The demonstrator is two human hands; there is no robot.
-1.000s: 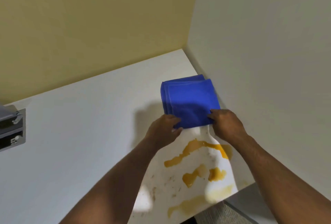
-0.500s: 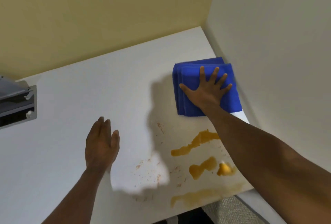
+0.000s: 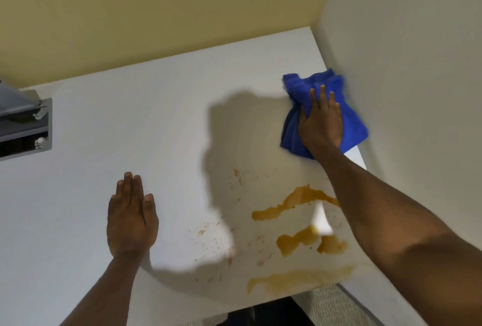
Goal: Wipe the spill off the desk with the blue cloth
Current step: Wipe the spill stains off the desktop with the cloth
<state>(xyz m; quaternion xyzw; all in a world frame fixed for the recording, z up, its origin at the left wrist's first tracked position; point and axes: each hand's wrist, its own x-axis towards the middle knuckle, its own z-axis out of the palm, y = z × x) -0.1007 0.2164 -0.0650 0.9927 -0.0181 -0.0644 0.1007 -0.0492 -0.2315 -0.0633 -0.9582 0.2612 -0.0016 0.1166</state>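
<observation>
The blue cloth [image 3: 350, 127] lies bunched on the white desk [image 3: 156, 130] by the right wall. My right hand [image 3: 322, 123] presses on top of it, fingers pointing away and gathering the fabric. An orange-brown spill [image 3: 300, 200] spreads in several streaks and small splatters near the desk's front right corner, just nearer to me than the cloth; my right forearm crosses over part of it. My left hand [image 3: 131, 217] rests flat on the desk, palm down, left of the spill and holding nothing.
A grey metal device [image 3: 23, 127] sits at the desk's left edge. A yellow wall runs along the back and a pale wall [image 3: 417, 90] along the right. The desk's front edge is near the bottom, with floor [image 3: 326, 307] beyond.
My left hand let go of the cloth and moved left to lie flat on the desk. My right hand went from spread flat on the folded cloth to bunching it.
</observation>
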